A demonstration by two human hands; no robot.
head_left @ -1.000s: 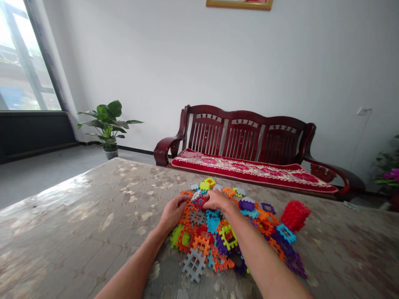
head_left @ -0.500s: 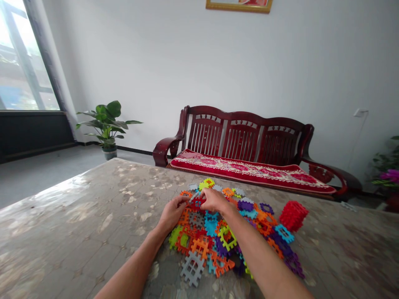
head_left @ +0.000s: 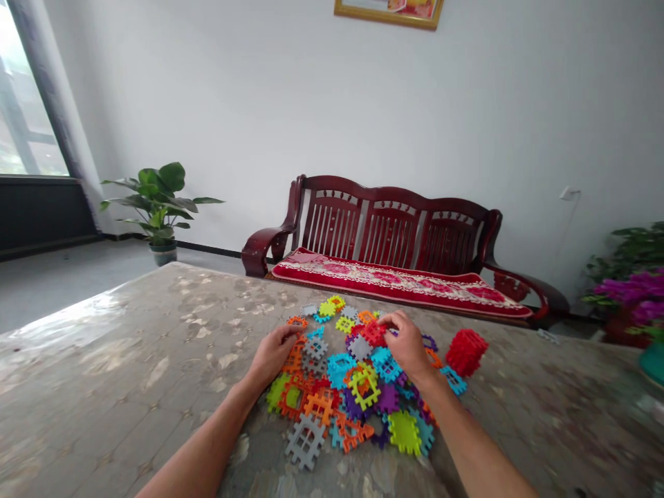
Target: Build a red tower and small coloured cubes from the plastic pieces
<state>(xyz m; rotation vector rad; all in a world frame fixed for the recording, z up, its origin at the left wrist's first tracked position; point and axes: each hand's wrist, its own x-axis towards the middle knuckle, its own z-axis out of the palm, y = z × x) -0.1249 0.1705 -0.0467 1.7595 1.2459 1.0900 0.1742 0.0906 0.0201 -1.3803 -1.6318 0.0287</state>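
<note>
A heap of interlocking plastic building pieces in several colours lies on the table between my hands. My right hand (head_left: 407,344) pinches a red interlocking piece (head_left: 373,333) above the far right part of the heap. At the heap's left edge, my left hand (head_left: 274,354) rests with loosely bent fingers, nothing visible in them. Beside its fingertips are an orange piece (head_left: 297,321) and a grey window piece (head_left: 314,349). Nearest to me lies a larger grey window piece (head_left: 306,440), with a lime green square (head_left: 404,432) to its right.
A red block built of joined pieces (head_left: 467,352) stands right of the heap. The table (head_left: 129,360) has a patterned, shiny cover. Behind it is a dark wooden bench (head_left: 394,235) with a red cushion. Potted plants stand at left (head_left: 163,200) and right.
My right hand has moved right, away from my left hand, carrying the red piece. A grey piece by my left fingertips is no longer held up. The view has turned slightly right.
</note>
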